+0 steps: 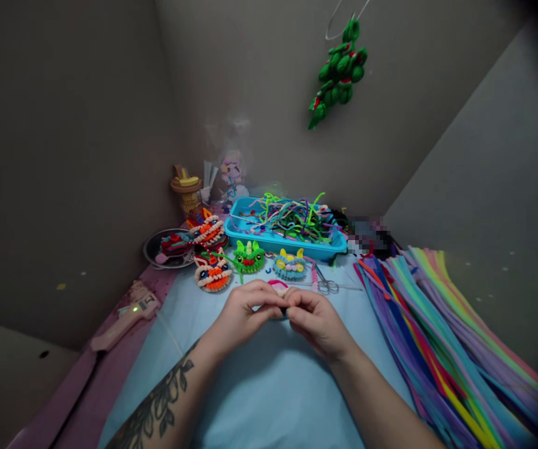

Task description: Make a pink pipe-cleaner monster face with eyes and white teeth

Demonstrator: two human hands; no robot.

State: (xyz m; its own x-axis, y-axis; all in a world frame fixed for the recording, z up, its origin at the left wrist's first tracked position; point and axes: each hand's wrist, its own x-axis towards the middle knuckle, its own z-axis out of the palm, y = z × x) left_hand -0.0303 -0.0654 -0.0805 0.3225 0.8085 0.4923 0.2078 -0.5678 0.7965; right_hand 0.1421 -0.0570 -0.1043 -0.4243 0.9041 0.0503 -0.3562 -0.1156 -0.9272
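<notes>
My left hand (256, 304) and my right hand (314, 317) meet over the middle of the table, fingertips pinched together. Between them shows a bit of a small dark piece (284, 310); the fingers hide most of it, so its kind is unclear. Just behind the fingertips lies a pink and white fuzzy piece (278, 284), partly covered. Farther back sit three pipe-cleaner animal heads: an orange and cream one (213, 274), a green one (249, 257) and a blue and yellow one (289, 265). Scissors (327, 285) lie beyond my right hand.
A blue tray (288, 247) of tangled pipe-cleaner pieces stands at the back. Long pipe cleaners (437, 337) in many colours cover the right side. At left are a pink glue gun (126, 324) with its cord and a round dish (150, 252). A green ornament (341, 72) hangs above.
</notes>
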